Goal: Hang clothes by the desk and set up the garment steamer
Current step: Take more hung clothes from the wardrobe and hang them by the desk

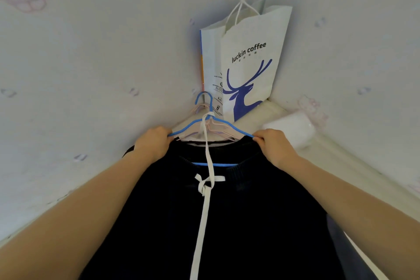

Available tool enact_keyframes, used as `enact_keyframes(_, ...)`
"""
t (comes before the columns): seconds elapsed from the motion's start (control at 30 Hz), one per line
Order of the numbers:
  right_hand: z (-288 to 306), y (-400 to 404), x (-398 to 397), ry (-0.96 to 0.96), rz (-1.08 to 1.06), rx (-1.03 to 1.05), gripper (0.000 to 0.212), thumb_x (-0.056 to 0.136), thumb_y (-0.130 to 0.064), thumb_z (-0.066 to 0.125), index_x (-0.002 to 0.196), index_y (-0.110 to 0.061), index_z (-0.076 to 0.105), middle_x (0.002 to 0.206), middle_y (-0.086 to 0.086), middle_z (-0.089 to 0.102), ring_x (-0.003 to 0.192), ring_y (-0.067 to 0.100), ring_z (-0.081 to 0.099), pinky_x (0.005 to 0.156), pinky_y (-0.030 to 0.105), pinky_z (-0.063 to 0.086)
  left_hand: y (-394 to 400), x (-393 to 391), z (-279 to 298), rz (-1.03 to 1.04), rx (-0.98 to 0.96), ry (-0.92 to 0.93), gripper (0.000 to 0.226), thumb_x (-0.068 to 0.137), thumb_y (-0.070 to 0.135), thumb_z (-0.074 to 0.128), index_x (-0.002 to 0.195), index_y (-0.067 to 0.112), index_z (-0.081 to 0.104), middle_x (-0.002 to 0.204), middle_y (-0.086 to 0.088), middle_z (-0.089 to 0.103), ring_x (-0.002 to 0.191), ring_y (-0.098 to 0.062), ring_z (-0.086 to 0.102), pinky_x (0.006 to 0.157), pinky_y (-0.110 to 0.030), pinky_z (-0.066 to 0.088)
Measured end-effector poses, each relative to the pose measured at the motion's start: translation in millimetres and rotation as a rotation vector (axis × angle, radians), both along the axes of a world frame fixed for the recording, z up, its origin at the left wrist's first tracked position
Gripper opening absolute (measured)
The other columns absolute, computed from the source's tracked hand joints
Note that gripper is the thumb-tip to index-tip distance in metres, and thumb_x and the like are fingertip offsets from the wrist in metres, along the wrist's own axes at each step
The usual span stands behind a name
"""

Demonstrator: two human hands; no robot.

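A dark navy garment (227, 223) hangs on a blue wire hanger (193, 123) whose hook sits on a mount in the wall corner. A white drawstring (208, 154) is looped over the hanger's neck, knotted in a bow and trails down the front. My left hand (152, 143) grips the garment's left shoulder at the hanger's end. At the hanger's right end, my right hand (273, 145) pinches the fabric. Behind the blue hanger hang pale pink hangers (216, 129). No steamer is in view.
A white paper coffee bag (247, 57) with a blue deer stands in the corner on a cream ledge (336, 157). A translucent white plastic item (293, 127) lies on the ledge to the right. Patterned wallpaper covers both walls.
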State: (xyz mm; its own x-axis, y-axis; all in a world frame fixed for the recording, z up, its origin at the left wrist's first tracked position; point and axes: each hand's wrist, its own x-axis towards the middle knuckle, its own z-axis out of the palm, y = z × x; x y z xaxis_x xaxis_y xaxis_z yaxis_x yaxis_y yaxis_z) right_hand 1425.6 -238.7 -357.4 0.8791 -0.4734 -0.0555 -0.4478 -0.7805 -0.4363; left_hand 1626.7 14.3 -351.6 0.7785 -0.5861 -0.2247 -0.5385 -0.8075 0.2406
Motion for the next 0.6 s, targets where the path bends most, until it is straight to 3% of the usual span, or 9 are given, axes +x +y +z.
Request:
enact_keyframes(0.17, -11, 6, 2, 0.039, 0.019, -0.054, 0.028, 0.099, -0.025, 0.044, 0.105, -0.012, 0.068, 0.093, 0.013, 0.063, 0.085, 0.031, 0.057, 0.074, 0.042, 0.051, 6, -11, -14, 0.007, -0.047, -0.186, 0.024, 0.096, 0.023, 0.052, 0.107, 0.006, 0.064, 0.105, -0.016, 0.056, 0.095, -0.036, 0.056, 0.070, -0.041, 0.044)
enact_keyframes(0.3, -14, 10, -2, 0.050, 0.031, -0.194, 0.029, 0.101, -0.028, 0.040, 0.108, -0.016, 0.066, 0.091, 0.009, 0.060, 0.089, 0.027, 0.050, 0.069, 0.037, 0.047, 10, -16, -26, 0.072, -0.080, -0.279, 0.026, 0.093, 0.027, 0.058, 0.104, 0.006, 0.067, 0.104, -0.013, 0.055, 0.096, -0.034, 0.054, 0.074, -0.043, 0.044)
enact_keyframes(0.43, -12, 12, -4, 0.086, 0.040, -0.307, 0.027, 0.099, -0.029, 0.046, 0.111, -0.016, 0.067, 0.103, 0.009, 0.056, 0.094, 0.029, 0.049, 0.067, 0.036, 0.041, 16, -18, -26, 0.050, 0.044, -0.319, 0.034, 0.097, 0.036, 0.046, 0.107, 0.012, 0.068, 0.114, -0.008, 0.055, 0.106, -0.032, 0.049, 0.089, -0.041, 0.039)
enact_keyframes(0.6, -4, 18, -10, 0.185, 0.029, -0.136, 0.038, 0.099, -0.021, 0.041, 0.136, -0.012, 0.043, 0.121, 0.014, 0.054, 0.106, 0.034, 0.053, 0.087, 0.046, 0.047, 27, -36, -21, 0.008, 0.042, -0.267, 0.040, 0.100, 0.032, 0.034, 0.133, 0.015, 0.048, 0.144, -0.006, 0.041, 0.128, -0.030, 0.038, 0.107, -0.045, 0.028)
